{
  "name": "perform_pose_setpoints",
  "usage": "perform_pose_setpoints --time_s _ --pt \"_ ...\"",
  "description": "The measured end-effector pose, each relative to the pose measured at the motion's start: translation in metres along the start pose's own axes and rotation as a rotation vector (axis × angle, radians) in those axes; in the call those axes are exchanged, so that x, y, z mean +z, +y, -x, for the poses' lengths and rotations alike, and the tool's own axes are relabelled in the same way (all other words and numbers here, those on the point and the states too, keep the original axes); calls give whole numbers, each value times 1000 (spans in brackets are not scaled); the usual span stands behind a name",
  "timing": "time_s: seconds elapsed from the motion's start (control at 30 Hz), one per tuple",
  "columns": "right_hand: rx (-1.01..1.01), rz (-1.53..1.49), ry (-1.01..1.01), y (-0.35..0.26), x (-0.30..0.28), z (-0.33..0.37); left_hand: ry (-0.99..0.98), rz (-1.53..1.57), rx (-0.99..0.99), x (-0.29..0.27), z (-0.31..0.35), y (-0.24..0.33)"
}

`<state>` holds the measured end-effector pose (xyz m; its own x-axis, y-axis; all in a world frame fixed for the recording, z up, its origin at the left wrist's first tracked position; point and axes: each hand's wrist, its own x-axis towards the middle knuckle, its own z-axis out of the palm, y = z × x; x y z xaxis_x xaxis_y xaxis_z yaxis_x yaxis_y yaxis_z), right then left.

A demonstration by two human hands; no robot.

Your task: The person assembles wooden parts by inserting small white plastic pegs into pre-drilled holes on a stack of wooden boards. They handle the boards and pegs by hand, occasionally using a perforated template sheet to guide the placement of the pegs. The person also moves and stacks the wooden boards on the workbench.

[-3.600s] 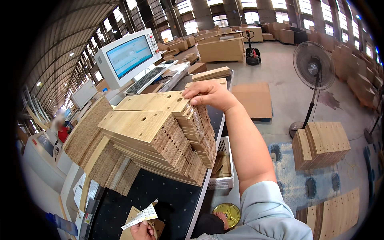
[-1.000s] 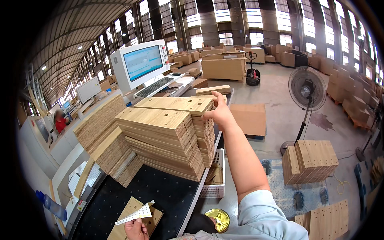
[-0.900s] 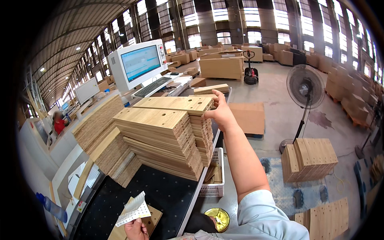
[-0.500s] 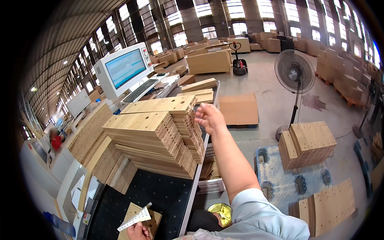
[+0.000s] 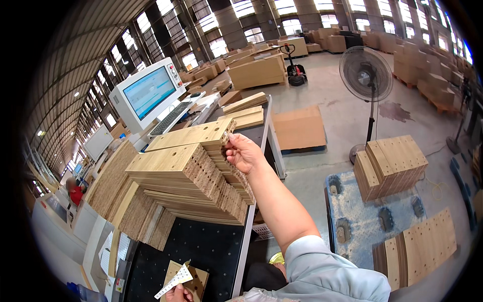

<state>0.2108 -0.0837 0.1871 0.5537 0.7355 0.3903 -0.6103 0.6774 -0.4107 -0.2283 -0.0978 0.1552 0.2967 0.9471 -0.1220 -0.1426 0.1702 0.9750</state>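
My left hand [image 5: 178, 293] pinches a white sheet of small stickers [image 5: 176, 280] low in the view, above a small wooden board [image 5: 200, 278] lying on the black table. At the end of the top board [image 5: 187, 136] in the rear stack, my right hand [image 5: 245, 154] has its fingers curled together, fingertips against the chipboard edge. A small white patch shows on that edge beside the fingertips; whether the fingers hold anything is hidden. Nearer to me stands a taller stack of drilled boards [image 5: 163, 160], its rough ends facing right.
More boards [image 5: 108, 173] stand along the left. A monitor [image 5: 146, 95] and keyboard [image 5: 172, 117] sit behind the stacks. Right of the black table [image 5: 201, 241] are a standing fan [image 5: 366, 75] and a blue pallet [image 5: 362, 221] bearing board stacks. A pallet jack [image 5: 296, 70] stands farther back.
My right hand has moved left, from beside the rear stack onto the end of its top board, and its fingers have closed together. My left hand still holds the sticker sheet.
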Motion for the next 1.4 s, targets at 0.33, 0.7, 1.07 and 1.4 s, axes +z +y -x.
perform_pose_setpoints --time_s 0.33,0.7,1.07,1.4 --pt "15 31 71 4 5 2 -18 2 3 4 1 -1" --pt "36 205 267 1 21 3 -27 -8 35 2 5 1" --pt "-448 841 265 -15 4 -8 -67 12 66 -13 1 -9" --pt "-437 889 148 -5 9 -4 -79 -6 80 -19 -6 -13"
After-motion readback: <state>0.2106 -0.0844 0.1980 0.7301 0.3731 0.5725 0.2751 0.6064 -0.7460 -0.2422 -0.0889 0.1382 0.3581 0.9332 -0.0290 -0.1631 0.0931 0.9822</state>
